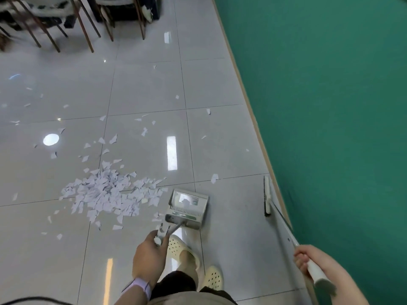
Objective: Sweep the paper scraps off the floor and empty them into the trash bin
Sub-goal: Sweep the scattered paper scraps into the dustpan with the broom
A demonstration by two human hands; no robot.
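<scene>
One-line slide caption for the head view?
Left hand holds dustpan, right hand holds broom, beside piled paper scraps.

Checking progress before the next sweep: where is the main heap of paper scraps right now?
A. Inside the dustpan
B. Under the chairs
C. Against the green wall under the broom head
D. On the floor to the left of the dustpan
D: the main heap of paper scraps lies on the tiles left of the dustpan, whose tray looks free of scraps.

Indoor room, perhaps an office or studio, glossy grey tiled floor [143,84] (ceiling lights mirrored), green wall [330,95], wooden-legged chairs [83,23]
</scene>
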